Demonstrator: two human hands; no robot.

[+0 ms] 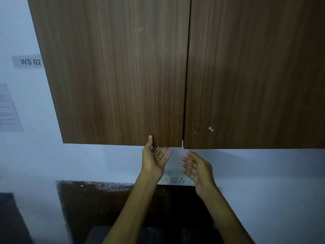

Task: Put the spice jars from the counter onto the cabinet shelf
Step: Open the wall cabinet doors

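A brown wood-grain wall cabinet fills the upper view, with a left door [114, 76] and a right door [255, 76], both closed. My left hand [154, 159] is at the bottom right corner of the left door: the thumb lies on the door's front, the fingers curl under its lower edge. My right hand [197, 168] hovers just below the right door's bottom left corner, fingers apart, touching nothing. No spice jars are in view. The shelf is hidden behind the doors.
A white socket strip [175, 179] sits on the pale wall behind my hands. Below it lies a dark speckled counter [98, 199]. A "WS 02" label [29, 61] and a printed sheet [8, 108] hang on the wall at left.
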